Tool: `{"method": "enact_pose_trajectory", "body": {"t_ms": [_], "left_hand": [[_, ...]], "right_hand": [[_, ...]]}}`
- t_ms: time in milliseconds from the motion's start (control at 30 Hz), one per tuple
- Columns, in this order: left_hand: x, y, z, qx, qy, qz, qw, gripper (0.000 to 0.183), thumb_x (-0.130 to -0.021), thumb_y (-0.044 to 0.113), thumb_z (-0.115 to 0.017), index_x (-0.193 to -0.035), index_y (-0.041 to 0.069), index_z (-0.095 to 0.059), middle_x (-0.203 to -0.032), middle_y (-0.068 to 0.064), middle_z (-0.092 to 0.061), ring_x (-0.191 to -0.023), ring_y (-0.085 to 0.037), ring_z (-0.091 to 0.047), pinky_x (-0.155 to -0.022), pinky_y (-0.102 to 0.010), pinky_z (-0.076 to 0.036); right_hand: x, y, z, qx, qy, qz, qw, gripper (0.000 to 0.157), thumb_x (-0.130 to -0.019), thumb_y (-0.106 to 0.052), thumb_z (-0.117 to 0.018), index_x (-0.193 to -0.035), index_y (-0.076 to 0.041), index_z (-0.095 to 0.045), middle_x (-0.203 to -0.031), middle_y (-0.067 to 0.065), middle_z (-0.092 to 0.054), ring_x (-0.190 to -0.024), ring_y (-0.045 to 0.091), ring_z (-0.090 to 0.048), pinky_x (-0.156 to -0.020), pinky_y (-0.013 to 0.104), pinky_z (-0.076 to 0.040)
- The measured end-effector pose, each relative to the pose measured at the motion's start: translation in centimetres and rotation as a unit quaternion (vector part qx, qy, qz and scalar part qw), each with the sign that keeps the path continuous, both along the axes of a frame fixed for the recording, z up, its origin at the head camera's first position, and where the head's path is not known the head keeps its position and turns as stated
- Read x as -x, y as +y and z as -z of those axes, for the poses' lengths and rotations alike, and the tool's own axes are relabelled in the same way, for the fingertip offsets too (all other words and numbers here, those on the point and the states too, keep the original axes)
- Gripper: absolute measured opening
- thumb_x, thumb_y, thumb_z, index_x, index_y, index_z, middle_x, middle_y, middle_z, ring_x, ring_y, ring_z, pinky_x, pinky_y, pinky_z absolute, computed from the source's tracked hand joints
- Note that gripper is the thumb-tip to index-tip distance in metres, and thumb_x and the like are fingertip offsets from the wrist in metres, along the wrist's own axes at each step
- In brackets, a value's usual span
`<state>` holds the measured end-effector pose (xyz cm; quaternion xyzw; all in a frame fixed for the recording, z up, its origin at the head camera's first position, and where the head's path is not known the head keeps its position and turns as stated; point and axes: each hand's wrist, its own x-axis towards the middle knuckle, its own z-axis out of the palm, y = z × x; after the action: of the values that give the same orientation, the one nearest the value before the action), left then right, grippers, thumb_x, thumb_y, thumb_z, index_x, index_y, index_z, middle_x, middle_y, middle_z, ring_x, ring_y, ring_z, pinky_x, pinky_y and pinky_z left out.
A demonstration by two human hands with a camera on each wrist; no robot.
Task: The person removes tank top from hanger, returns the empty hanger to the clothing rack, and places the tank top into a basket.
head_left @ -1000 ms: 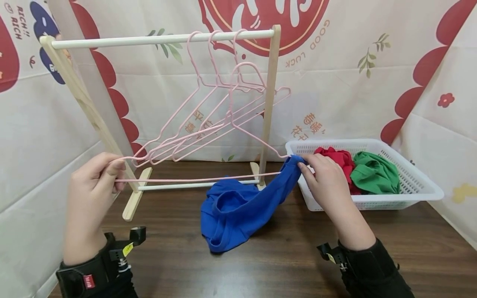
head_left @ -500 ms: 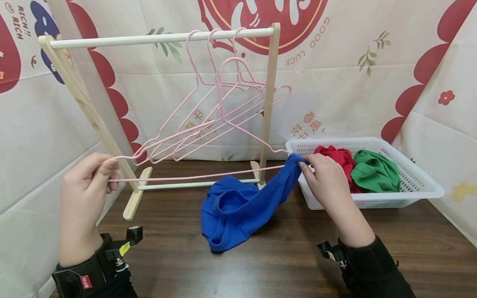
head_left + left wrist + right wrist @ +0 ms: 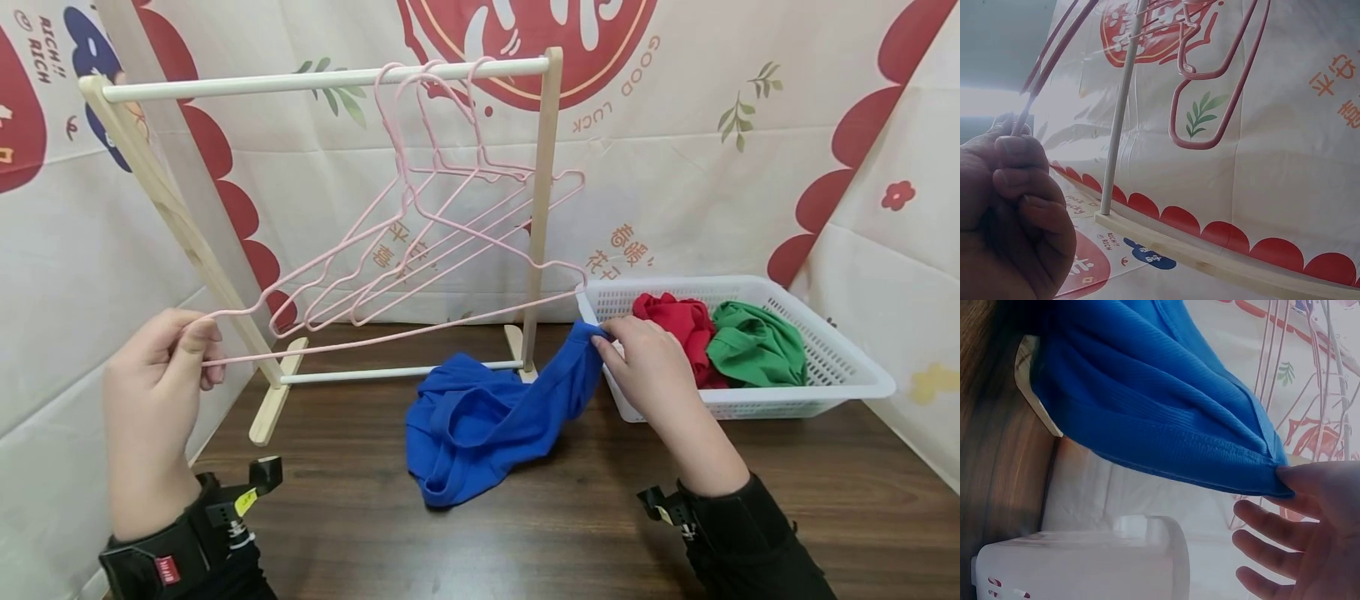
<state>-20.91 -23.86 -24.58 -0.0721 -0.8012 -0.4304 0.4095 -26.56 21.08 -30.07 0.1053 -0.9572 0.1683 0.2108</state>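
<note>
In the head view my left hand (image 3: 161,400) pinches one end of a pink clothes hanger (image 3: 337,343), held tilted in front of the rack with its hook up near the top rail. The hanger's far end is bare, just above the blue garment (image 3: 480,433). My right hand (image 3: 652,358) pinches the garment's raised corner between thumb and forefinger; the rest lies bunched on the table. The right wrist view shows the stretched blue cloth (image 3: 1166,437) and the other fingers spread apart. In the left wrist view the fingers (image 3: 1035,194) curl round the hanger's end.
A wooden rack (image 3: 543,208) with a white top rail (image 3: 247,84) carries several pink hangers near its right post. At the right, a white basket (image 3: 787,404) holds a red cloth (image 3: 678,329) and a green cloth (image 3: 757,346). A printed sheet (image 3: 697,192) encloses the brown table (image 3: 360,517).
My left hand has moved left with the hanger, whose far end has come out of the blue garment. The right hand keeps hold of the garment's corner, which has dropped a little.
</note>
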Motion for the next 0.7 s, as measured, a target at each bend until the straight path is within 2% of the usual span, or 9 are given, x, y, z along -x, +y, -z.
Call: {"method": "enact_pose_trajectory", "body": {"t_ms": [233, 467, 700], "left_hand": [[0.4, 0.4, 0.0, 0.014, -0.003, 0.013, 0.9998, 0.017, -0.096, 0.009, -0.061, -0.086, -0.004, -0.064, -0.062, 0.004, -0.052, -0.053, -0.005, -0.046, -0.054, -0.013, -0.039], [0.7, 1.0, 0.1, 0.019, -0.012, 0.005, 0.9997, 0.011, -0.095, 0.007, -0.062, -0.088, 0.000, -0.067, -0.062, 0.009, -0.052, -0.054, -0.003, -0.045, -0.054, -0.014, -0.037], [0.8, 2.0, 0.1, 0.060, 0.008, 0.004, 0.9982, 0.009, -0.094, 0.009, -0.065, -0.088, 0.002, -0.068, -0.060, 0.006, -0.051, -0.055, 0.000, -0.043, -0.053, -0.016, -0.033]], "right_hand": [[0.0, -0.1, 0.1, 0.007, -0.001, -0.009, 1.000, 0.022, -0.094, -0.018, -0.063, -0.107, -0.001, -0.069, -0.101, 0.018, -0.067, -0.097, 0.038, -0.059, -0.084, 0.055, -0.045], [-0.4, -0.2, -0.4, 0.018, 0.012, -0.009, 1.000, 0.026, -0.094, -0.021, -0.063, -0.110, -0.002, -0.067, -0.105, 0.018, -0.066, -0.099, 0.038, -0.060, -0.087, 0.057, -0.043], [-1.1, -0.5, -1.0, 0.019, 0.009, -0.009, 1.000, 0.031, -0.094, -0.024, -0.063, -0.114, -0.001, -0.065, -0.111, 0.020, -0.064, -0.101, 0.039, -0.059, -0.090, 0.058, -0.042]]}}
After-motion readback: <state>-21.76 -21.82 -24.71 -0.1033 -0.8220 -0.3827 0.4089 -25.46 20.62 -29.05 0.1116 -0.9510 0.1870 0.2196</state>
